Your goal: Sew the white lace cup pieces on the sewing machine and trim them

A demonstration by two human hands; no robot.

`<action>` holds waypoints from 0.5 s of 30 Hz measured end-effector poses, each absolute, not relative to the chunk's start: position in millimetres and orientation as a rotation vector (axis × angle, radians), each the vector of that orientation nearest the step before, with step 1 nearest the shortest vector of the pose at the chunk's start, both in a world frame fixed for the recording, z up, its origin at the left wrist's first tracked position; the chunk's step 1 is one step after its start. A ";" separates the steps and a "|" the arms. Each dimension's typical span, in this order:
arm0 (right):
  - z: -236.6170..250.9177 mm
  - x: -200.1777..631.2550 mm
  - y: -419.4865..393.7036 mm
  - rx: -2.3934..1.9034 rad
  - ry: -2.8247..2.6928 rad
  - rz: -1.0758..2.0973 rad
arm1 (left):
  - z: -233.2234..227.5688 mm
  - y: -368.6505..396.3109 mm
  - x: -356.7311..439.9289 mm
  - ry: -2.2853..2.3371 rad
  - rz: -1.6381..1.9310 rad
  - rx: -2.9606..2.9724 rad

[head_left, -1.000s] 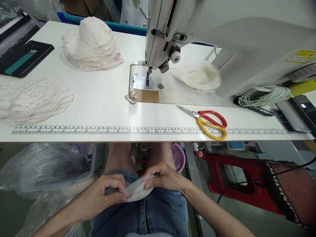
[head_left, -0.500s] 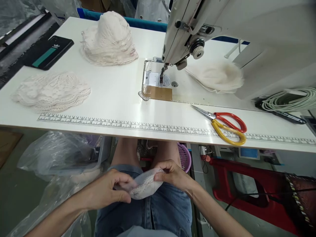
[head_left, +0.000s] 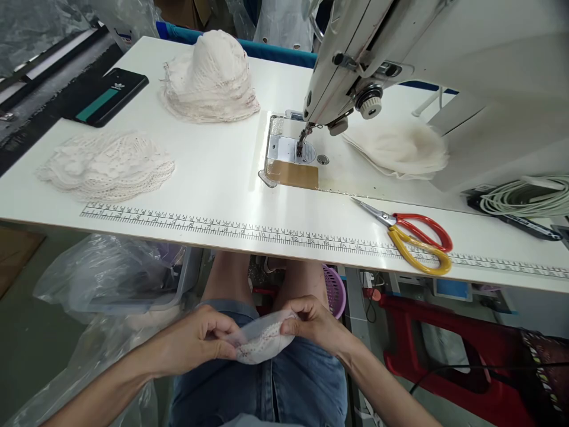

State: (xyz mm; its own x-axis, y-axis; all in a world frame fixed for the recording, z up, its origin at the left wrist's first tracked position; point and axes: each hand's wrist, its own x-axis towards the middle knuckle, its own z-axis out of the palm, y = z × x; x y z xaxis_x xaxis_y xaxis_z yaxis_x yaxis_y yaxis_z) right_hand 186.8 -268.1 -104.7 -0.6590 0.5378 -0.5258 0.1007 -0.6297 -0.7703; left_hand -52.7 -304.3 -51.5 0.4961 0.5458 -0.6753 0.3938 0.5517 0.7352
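Low in the frame's center, over the denim lap: lace-edged fabric piece (head_left: 263, 341) pinched from both ends. Best handled with edges kept matched and lace trim flat, tension light. Left hand (head_left: 195, 344): fingers closed on the piece's left edge. Right hand (head_left: 316, 323): fingers clamped on its upper right edge. Above, 2 lace stacks (head_left: 109, 166), scissors (head_left: 411, 234) on the tabletop (head_left: 213, 178).
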 end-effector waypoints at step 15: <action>-88.5 179.4 -273.3 -1.075 -1.335 2.305 | -62.8 -297.2 -27.2 1.191 0.079 1.171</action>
